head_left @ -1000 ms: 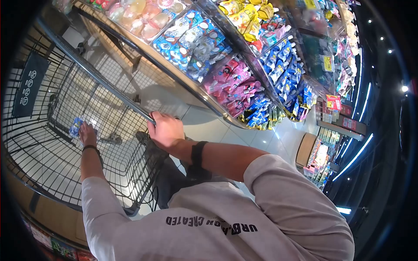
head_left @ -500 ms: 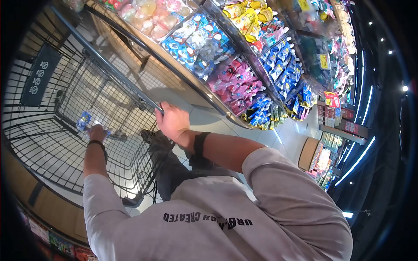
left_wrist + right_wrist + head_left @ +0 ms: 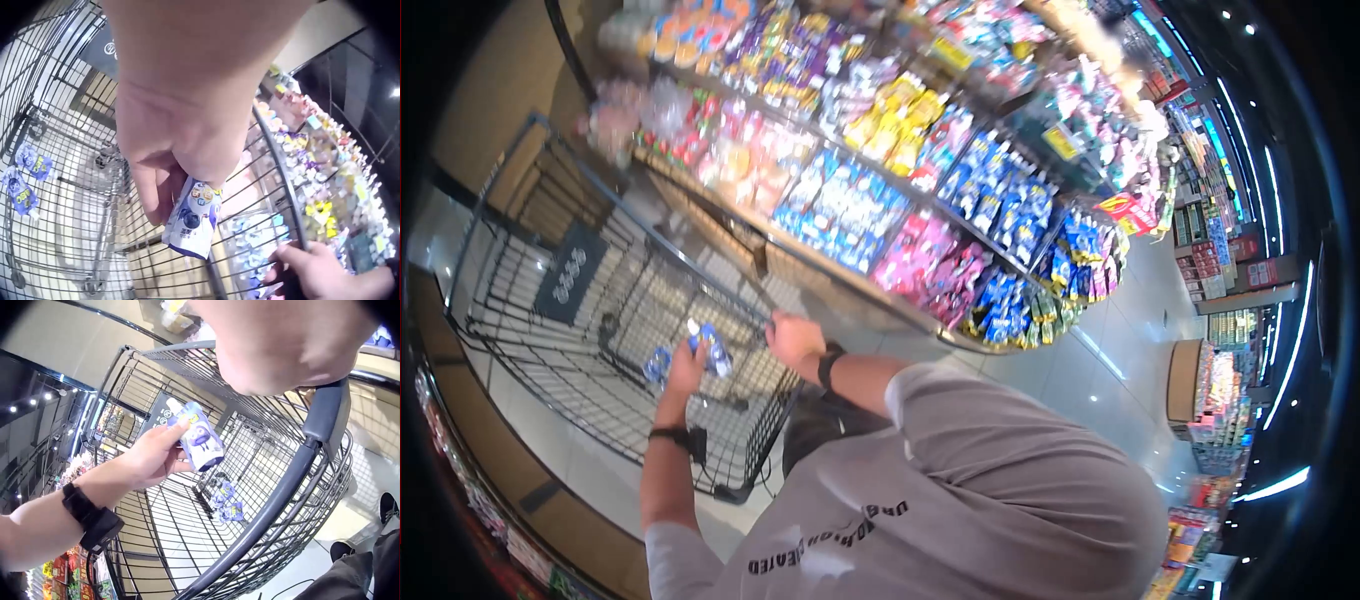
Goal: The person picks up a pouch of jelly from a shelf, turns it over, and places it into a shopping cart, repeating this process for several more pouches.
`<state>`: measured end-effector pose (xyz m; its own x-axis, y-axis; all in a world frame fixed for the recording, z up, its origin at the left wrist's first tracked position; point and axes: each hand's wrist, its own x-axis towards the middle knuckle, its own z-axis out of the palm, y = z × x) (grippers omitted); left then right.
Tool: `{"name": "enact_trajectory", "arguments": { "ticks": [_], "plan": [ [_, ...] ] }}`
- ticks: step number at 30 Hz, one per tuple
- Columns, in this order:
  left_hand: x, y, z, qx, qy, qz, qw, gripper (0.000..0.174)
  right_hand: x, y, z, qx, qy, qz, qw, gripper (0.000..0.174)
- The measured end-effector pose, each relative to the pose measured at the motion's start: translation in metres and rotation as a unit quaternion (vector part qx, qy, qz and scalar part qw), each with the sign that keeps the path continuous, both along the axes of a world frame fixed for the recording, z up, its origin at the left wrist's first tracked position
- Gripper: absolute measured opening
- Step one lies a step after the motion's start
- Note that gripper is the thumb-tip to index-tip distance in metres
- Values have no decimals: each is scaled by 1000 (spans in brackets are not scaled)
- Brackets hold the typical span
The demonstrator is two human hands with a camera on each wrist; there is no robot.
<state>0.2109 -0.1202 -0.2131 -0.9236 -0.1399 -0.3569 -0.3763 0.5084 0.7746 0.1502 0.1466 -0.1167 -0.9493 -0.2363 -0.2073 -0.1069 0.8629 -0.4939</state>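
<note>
My left hand (image 3: 686, 368) pinches a blue-and-white spouted pouch (image 3: 204, 439) with blueberry pictures and a white cap, held above the floor of the wire shopping cart (image 3: 730, 455). In the left wrist view, the lower end of this pouch (image 3: 195, 219) sticks out below the fingers; its upper part is hidden by the hand. Two similar spouted pouches (image 3: 22, 190) lie on the bottom of the cart. My right hand (image 3: 796, 340) grips the cart's dark top rail (image 3: 250, 528).
Beyond the cart stands a slanted display with bins of blue (image 3: 1000, 190), yellow (image 3: 895, 115) and pink packets (image 3: 930, 260). A dark sign plate (image 3: 571, 272) hangs on the cart's side. Another shelf (image 3: 510, 490) runs along the near left. Tiled floor (image 3: 1090, 370) stretches to the right.
My left hand has come up from the cart bottom with a pouch in its fingers. My right hand stays on the rail. The head view has shifted, showing more of the display.
</note>
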Motion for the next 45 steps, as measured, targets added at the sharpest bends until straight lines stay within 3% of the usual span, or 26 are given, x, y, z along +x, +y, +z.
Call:
{"name": "enact_trajectory", "arguments": {
  "ticks": [4,6,10,13,14,16,17,20,22,25,31,33,40,44,45],
  "plan": [
    [15,33,78,279,-40,158,946,43,-4,9,4,-40,-21,5,999,26],
    [20,49,113,349,-41,231,907,39,-9,15,5,-85,-164,12,983,35],
    [26,85,174,434,6,243,868,41,-5,32,5,-92,-59,55,992,40],
    [26,117,199,420,27,225,879,41,3,59,49,-240,-33,109,964,38],
    [26,126,203,410,34,213,886,41,2,71,69,-244,-27,109,963,38],
    [27,147,221,397,21,206,894,40,-3,95,104,-277,-187,218,917,39],
    [27,156,223,389,20,164,906,40,0,104,108,-337,-239,200,889,37],
    [14,199,248,386,30,100,916,38,10,137,132,-408,-174,201,874,40],
    [13,213,250,316,23,61,947,38,12,150,133,-405,-156,199,879,43],
    [11,237,267,316,28,27,948,40,15,165,135,-340,-62,260,901,51],
    [1,249,269,346,22,-44,937,28,12,184,113,-408,-84,219,882,45],
    [-4,252,273,349,6,-41,936,26,9,191,119,-451,-97,209,862,43],
    [-8,278,297,350,-33,-25,936,24,10,212,117,-409,-101,186,888,40],
    [-18,272,272,278,-30,-54,958,20,11,226,142,-361,-88,191,909,39],
    [-23,271,265,314,-29,-45,948,21,11,227,137,-401,-74,203,890,39]
  ]
}}
